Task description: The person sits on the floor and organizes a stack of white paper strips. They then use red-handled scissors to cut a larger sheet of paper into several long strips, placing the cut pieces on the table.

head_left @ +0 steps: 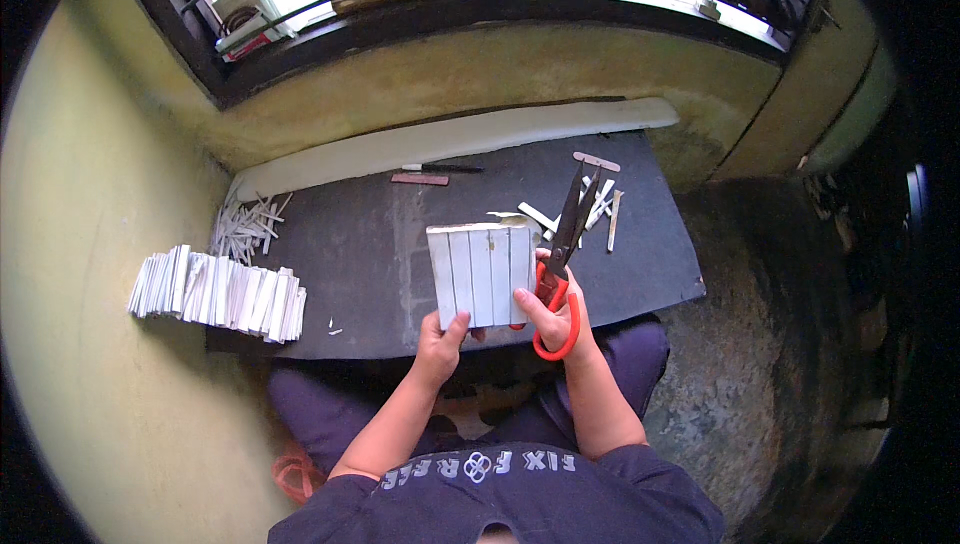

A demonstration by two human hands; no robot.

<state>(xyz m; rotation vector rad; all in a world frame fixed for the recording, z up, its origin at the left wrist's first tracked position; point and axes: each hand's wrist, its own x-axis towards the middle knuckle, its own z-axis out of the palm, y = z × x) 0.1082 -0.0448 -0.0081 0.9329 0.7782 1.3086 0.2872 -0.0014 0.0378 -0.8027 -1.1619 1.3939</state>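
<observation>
A white, roughly square sheet (482, 269) with dark lines running down it is held up over the dark low table. My left hand (441, 349) pinches its lower left corner, thumb on the front. At the sheet's right edge my right hand (552, 316) presses with the thumb, and it also carries a pair of scissors (562, 262) with orange handles. The dark blades point away from me, slightly apart. Part of the handles is hidden by the hand. Behind the sheet's upper right corner shows a curled whitish scrap (518, 219).
Stacked white strips (218, 292) stand at the table's left edge, with loose offcuts (252, 229) behind them. A reddish bar (420, 179), a black pen (445, 169) and a pinkish stick (596, 161) lie farther back. A long white roll (450, 141) lines the wall under the barred window.
</observation>
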